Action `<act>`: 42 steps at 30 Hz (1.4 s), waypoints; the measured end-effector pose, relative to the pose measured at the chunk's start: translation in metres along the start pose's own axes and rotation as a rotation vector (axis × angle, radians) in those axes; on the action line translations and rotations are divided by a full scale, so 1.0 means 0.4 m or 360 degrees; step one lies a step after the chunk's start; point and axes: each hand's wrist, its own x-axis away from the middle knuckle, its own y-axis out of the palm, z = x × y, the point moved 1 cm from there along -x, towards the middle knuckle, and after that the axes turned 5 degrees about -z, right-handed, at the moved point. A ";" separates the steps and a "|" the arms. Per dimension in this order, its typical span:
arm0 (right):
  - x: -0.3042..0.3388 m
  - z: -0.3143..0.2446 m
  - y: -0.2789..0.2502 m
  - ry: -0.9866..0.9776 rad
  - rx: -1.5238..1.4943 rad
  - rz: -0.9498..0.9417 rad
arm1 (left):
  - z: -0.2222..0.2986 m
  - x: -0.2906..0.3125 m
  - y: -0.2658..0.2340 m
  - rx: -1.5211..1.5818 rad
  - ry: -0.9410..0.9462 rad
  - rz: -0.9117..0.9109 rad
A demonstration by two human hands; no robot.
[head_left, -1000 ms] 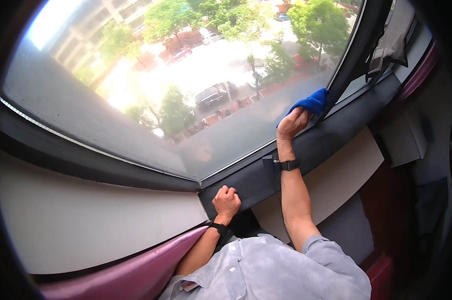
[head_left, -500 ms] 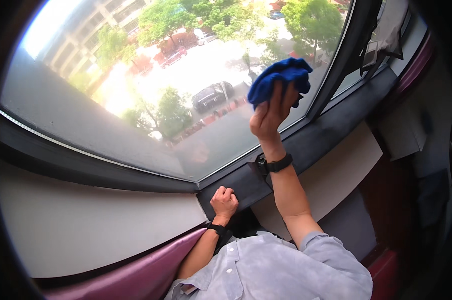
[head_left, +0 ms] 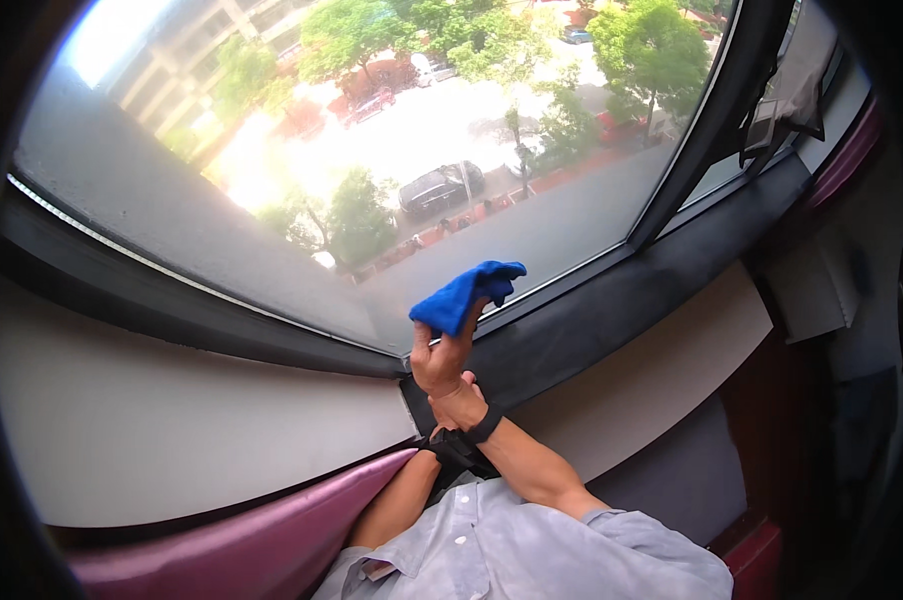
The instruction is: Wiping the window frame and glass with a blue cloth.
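A blue cloth (head_left: pixel 462 298) is gripped in my right hand (head_left: pixel 444 366), its fingers mostly covered by the folds. The cloth lies over the bottom corner of a large window pane (head_left: pixel 582 222), just above the dark frame ledge (head_left: pixel 582 318); whether it presses on the glass I cannot tell. Behind my right wrist, at the frame's corner, is my left hand (head_left: pixel 439 416), largely hidden; the little that shows of its fingers is curled. A black band (head_left: pixel 485 424) circles my right wrist.
Pale wall panels (head_left: pixel 202 430) run below the window, with pink fabric (head_left: pixel 242 530) at the lower left. A dark upright frame bar (head_left: pixel 677 165) bounds the pane at the right. Through the glass show trees, a road and a parked dark car (head_left: pixel 442 188).
My right hand has swept the blue cloth down and left across the pane to the lower corner. It now passes in front of my left hand, which stays near the frame corner.
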 end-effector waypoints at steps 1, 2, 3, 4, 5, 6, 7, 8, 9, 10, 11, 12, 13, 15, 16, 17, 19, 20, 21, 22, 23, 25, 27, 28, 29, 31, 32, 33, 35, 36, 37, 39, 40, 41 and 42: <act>0.007 -0.090 0.024 -0.0260 0.0026 -0.0221 | -0.091 -0.024 -0.058 0.0998 0.0262 -0.0177; -0.024 -0.100 0.007 -0.0610 0.0150 -0.0364 | -0.041 -0.008 -0.039 -0.0291 0.0382 -0.0252; -0.091 -0.067 0.002 -0.0981 0.0254 -0.0304 | 0.050 0.003 0.016 -0.1590 0.0547 -0.0375; -0.124 -0.174 0.050 -0.1203 0.0210 -0.0362 | -0.088 0.031 -0.078 -0.0208 0.0542 -0.0279; -0.219 -0.110 0.002 -0.1330 0.0325 -0.0236 | 0.084 0.049 0.020 -0.1134 0.0843 -0.0145; -0.282 -0.144 -0.009 -0.1397 0.0344 -0.0142 | 0.132 0.041 0.027 -0.1402 0.0643 -0.0138; -0.350 -0.181 -0.031 -0.1434 0.0411 -0.0127 | 0.145 0.038 0.027 -0.1661 0.0429 -0.0124; -0.422 -0.223 -0.056 -0.1426 0.0406 -0.0044 | 0.153 0.030 0.010 -0.1387 0.1083 0.0134; -0.498 -0.230 -0.097 -0.1372 0.0462 0.0041 | 0.193 0.041 0.019 -0.1306 0.1088 0.0153; -0.563 -0.239 -0.135 -0.1356 0.0476 0.0209 | 0.199 0.044 0.009 -0.1334 0.1066 0.0160; -0.628 -0.238 -0.177 -0.1353 0.0475 0.0379 | 0.206 0.044 0.004 -0.1359 0.1059 0.0173; -0.680 -0.203 -0.210 -0.1264 0.0378 0.0446 | 0.209 0.043 0.007 -0.1357 0.1056 0.0179; -0.716 -0.162 -0.249 -0.1316 0.0583 0.0573 | 0.207 0.041 0.004 -0.1362 0.1055 0.0196; -0.748 -0.022 -0.309 -0.1039 0.0655 0.0589 | 0.201 0.038 0.019 -0.1347 0.1064 0.0137; -0.736 0.013 -0.314 -0.1030 0.0406 0.0738 | 0.199 0.040 0.014 -0.1374 0.1031 0.0154; -0.704 0.084 -0.333 -0.0682 0.0505 0.0664 | 0.199 0.043 0.019 -0.1393 0.1005 0.0160; -0.632 0.189 -0.340 -0.0365 0.0448 0.0756 | 0.195 0.046 0.009 -0.1402 0.1018 0.0147; -0.584 0.233 -0.328 -0.0319 0.0383 0.0888 | 0.192 0.045 0.008 -0.1415 0.1029 0.0163; -0.517 0.304 -0.318 -0.0091 0.0431 0.0978 | 0.188 0.046 0.018 -0.1421 0.1052 0.0166; -0.445 0.363 -0.301 0.0123 0.0355 0.0927 | 0.192 0.048 0.024 -0.1418 0.1060 0.0162; -0.373 0.379 -0.256 0.0336 0.0289 0.0949 | 0.191 0.047 0.017 -0.1431 0.1075 0.0149; -0.242 0.399 -0.174 0.0718 0.0402 0.0945 | 0.185 0.045 0.016 -0.1491 0.1032 0.0132; -0.159 0.397 -0.112 0.0881 0.0370 0.0982 | 0.162 0.040 0.023 -0.1391 0.1198 0.0063; -0.130 0.378 -0.081 0.1069 0.0354 0.0954 | 0.143 0.038 0.010 -0.1244 0.1060 -0.0010; -0.107 0.309 -0.022 0.1280 0.0294 0.0863 | 0.131 0.027 -0.019 -0.1277 0.1056 0.0002; -0.090 0.197 0.003 0.1408 0.0061 0.0641 | 0.133 0.028 -0.019 -0.1384 0.1105 0.0164; -0.078 0.143 0.010 0.1525 -0.0014 0.0555 | 0.136 0.028 -0.004 -0.1422 0.1137 0.0226; -0.058 0.103 0.006 0.1643 -0.0075 0.0475 | 0.136 0.029 0.021 -0.1448 0.1163 0.0274; -0.020 -0.060 0.015 0.1705 -0.0611 0.0208 | 0.156 0.012 0.008 -0.1631 0.1052 0.0120; -0.001 -0.144 0.025 0.1653 -0.1114 0.0039 | 0.167 0.021 0.008 -0.1606 0.1101 0.0160; 0.007 -0.192 0.013 0.1580 -0.1580 -0.0109 | 0.159 0.033 0.034 -0.1567 0.1143 0.0154; -0.017 -0.315 -0.058 0.1061 -0.2222 -0.0680 | 0.142 0.029 0.024 -0.1544 0.1157 0.0143; -0.037 -0.370 -0.129 0.0959 -0.2365 -0.0740 | 0.131 0.025 0.020 -0.1487 0.1186 0.0122; -0.057 -0.404 -0.211 0.0861 -0.2499 -0.0799 | 0.120 0.025 0.023 -0.1423 0.1208 0.0098; -0.055 -0.429 -0.263 0.0816 -0.2515 -0.0800 | 0.122 0.018 -0.006 -0.1466 0.1204 0.0061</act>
